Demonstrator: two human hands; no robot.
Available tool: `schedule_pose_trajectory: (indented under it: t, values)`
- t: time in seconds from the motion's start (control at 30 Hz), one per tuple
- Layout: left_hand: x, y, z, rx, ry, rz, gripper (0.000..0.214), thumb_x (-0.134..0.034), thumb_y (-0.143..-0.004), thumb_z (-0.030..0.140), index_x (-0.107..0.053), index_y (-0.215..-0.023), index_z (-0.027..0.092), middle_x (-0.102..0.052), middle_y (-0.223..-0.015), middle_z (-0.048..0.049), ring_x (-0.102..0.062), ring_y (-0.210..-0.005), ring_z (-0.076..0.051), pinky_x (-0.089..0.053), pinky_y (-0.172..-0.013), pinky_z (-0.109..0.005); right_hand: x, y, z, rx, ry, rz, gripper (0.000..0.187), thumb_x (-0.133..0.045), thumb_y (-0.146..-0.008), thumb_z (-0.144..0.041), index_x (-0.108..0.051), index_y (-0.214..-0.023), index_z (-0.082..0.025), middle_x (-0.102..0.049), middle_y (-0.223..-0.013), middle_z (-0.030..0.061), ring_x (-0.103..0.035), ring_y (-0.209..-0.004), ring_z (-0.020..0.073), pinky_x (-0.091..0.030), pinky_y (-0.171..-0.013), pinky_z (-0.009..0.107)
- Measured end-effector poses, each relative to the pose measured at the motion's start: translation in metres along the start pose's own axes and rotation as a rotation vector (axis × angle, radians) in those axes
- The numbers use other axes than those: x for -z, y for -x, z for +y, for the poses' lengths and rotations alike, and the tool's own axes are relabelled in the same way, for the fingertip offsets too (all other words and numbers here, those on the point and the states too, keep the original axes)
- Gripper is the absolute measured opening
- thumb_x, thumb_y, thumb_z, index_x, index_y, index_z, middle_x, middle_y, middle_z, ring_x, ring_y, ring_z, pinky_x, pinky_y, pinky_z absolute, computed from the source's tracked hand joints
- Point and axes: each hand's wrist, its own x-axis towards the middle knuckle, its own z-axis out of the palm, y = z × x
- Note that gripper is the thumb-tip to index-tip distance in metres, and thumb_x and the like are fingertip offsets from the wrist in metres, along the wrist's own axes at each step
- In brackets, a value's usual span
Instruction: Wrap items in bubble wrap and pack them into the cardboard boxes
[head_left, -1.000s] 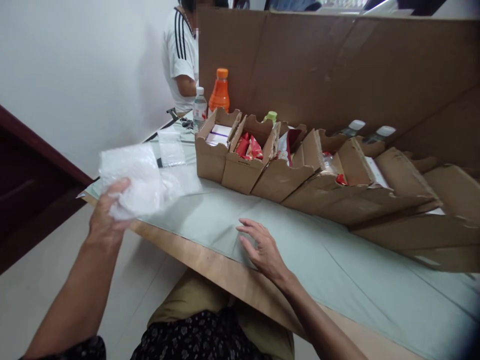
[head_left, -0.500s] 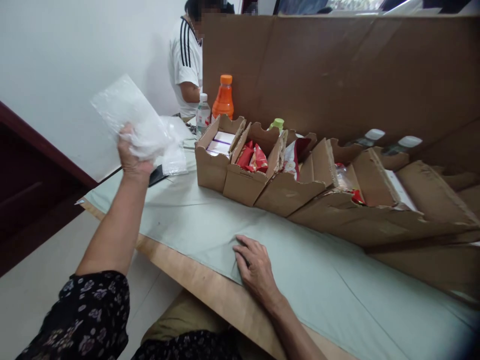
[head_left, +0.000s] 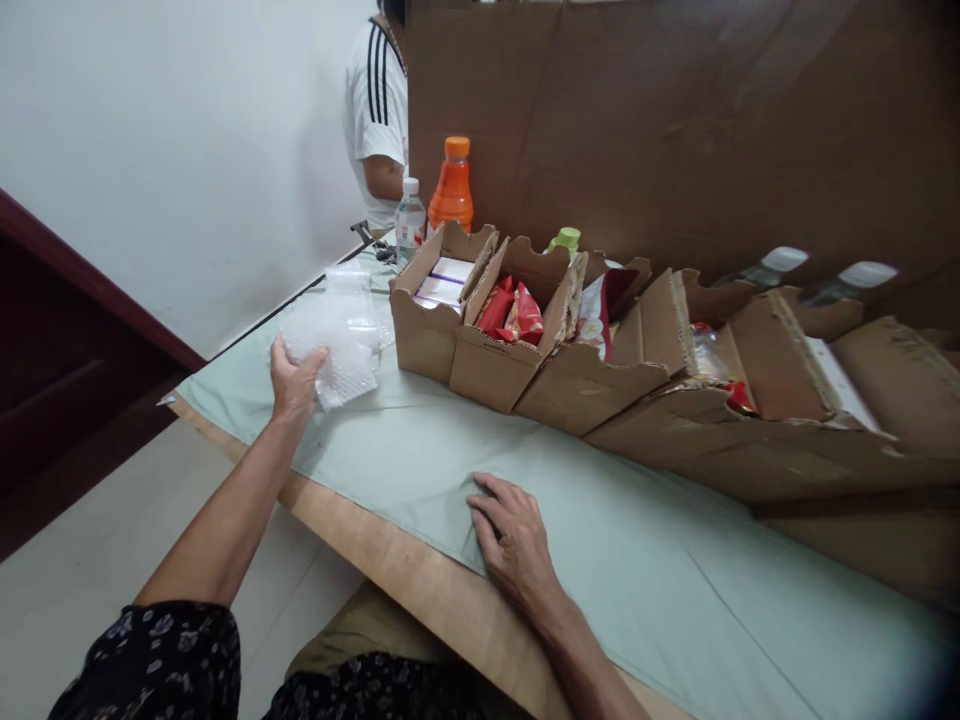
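My left hand grips the near edge of some clear bubble wrap, thumb on top. The wrap lies over the far left part of the table, left of the cardboard bins. My right hand rests flat on the pale green cloth near the table's front edge, fingers apart, holding nothing. Nearest to the wrap is a cardboard bin with white and purple boxes in it. Beside it, another bin holds red snack packets.
More cardboard bins run to the right before a tall cardboard panel. An orange bottle and a clear water bottle stand behind the left bins. A person in a white shirt is beyond. A wall borders the table's left side.
My left hand has come down from the air with the bubble wrap, which now lies lower, over the table. My right hand has stayed in place. The view has tilted slightly downward.
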Motion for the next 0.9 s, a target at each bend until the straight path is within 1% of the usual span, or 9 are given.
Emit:
schedule_pose_trajectory:
  t: [0.13,0.23,0.33,0.47,0.53,0.6,0.7,0.8,0.9]
  values:
    - [0.017,0.016,-0.009,0.101,-0.02,0.105,0.09,-0.075,-0.072,0.026,-0.035,-0.153,0.018,-0.052,-0.152,-0.0199,-0.057,-0.138,-0.029,-0.045,-0.118,-0.045,0.001,-0.001,0.0,-0.006,0.002,-0.015,0.021,-0.056,-0.096,-0.013,-0.074,-0.101,-0.022,-0.075,-0.124,0.0106,-0.068,-0.11,0.026,-0.052,-0.088,0.041]
    - [0.032,0.028,-0.013,0.162,-0.038,0.198,0.097,-0.071,-0.074,0.023,-0.022,-0.158,0.022,-0.033,-0.165,-0.0236,-0.047,-0.147,-0.033,-0.041,-0.12,-0.05,0.001,-0.001,0.001,0.005,0.005,-0.018,0.021,-0.056,-0.096,-0.013,-0.074,-0.102,-0.022,-0.075,-0.125,0.0105,-0.068,-0.111,0.026,-0.052,-0.088,0.042]
    - [0.051,0.043,-0.012,0.165,-0.058,0.263,0.091,-0.065,-0.078,0.025,-0.022,-0.158,0.026,-0.023,-0.171,-0.0196,-0.034,-0.156,-0.032,-0.031,-0.126,-0.051,0.001,-0.001,0.001,0.012,0.008,-0.014,0.02,-0.056,-0.097,-0.014,-0.074,-0.102,-0.022,-0.075,-0.125,0.0106,-0.069,-0.11,0.0258,-0.052,-0.087,0.041]
    - [0.069,0.062,-0.004,0.1,-0.082,0.272,0.076,-0.051,-0.091,0.035,-0.023,-0.16,0.022,-0.022,-0.173,-0.0157,-0.026,-0.16,-0.027,-0.024,-0.13,-0.043,-0.002,0.0,0.001,0.02,0.016,0.006,0.021,-0.054,-0.098,-0.015,-0.074,-0.101,-0.021,-0.075,-0.124,0.011,-0.068,-0.11,0.0261,-0.051,-0.087,0.041]
    - [0.071,0.068,-0.002,0.074,-0.111,0.251,0.077,-0.052,-0.092,0.04,-0.023,-0.161,0.021,-0.021,-0.173,-0.0153,-0.025,-0.16,-0.028,-0.023,-0.13,-0.042,-0.003,0.001,0.001,0.014,0.014,0.01,0.021,-0.053,-0.098,-0.016,-0.074,-0.102,-0.021,-0.075,-0.124,0.0111,-0.067,-0.111,0.0263,-0.051,-0.089,0.042]
    - [0.068,0.069,-0.001,0.057,-0.157,0.233,0.085,-0.06,-0.089,0.042,-0.022,-0.162,0.021,-0.021,-0.173,-0.0156,-0.024,-0.161,-0.031,-0.021,-0.131,-0.045,-0.004,0.001,0.002,0.006,0.011,0.01,0.022,-0.053,-0.099,-0.017,-0.074,-0.102,-0.021,-0.075,-0.124,0.0111,-0.067,-0.111,0.0265,-0.051,-0.089,0.042]
    - [0.064,0.064,-0.005,0.047,-0.238,0.233,0.095,-0.071,-0.08,0.036,-0.024,-0.161,0.021,-0.021,-0.172,-0.0173,-0.02,-0.161,-0.033,-0.016,-0.132,-0.049,-0.002,0.001,0.002,0.005,0.008,-0.009,0.022,-0.053,-0.098,-0.017,-0.075,-0.103,-0.022,-0.075,-0.125,0.0111,-0.067,-0.111,0.027,-0.052,-0.09,0.043]
    - [0.068,0.06,-0.008,0.058,-0.314,0.242,0.095,-0.071,-0.074,0.025,-0.028,-0.158,0.019,-0.025,-0.168,-0.0198,-0.022,-0.16,-0.035,-0.017,-0.131,-0.051,0.0,0.001,0.002,-0.005,-0.004,-0.045,0.023,-0.054,-0.098,-0.017,-0.075,-0.104,-0.023,-0.074,-0.126,0.0109,-0.067,-0.113,0.0272,-0.052,-0.09,0.043]
    - [0.081,0.062,-0.009,0.069,-0.388,0.252,0.092,-0.067,-0.072,0.02,-0.03,-0.156,0.014,-0.029,-0.166,-0.0226,-0.026,-0.158,-0.037,-0.017,-0.131,-0.053,0.0,0.001,0.001,-0.02,-0.012,-0.059,0.024,-0.053,-0.098,-0.018,-0.076,-0.105,-0.023,-0.074,-0.127,0.011,-0.067,-0.112,0.0273,-0.052,-0.09,0.044]
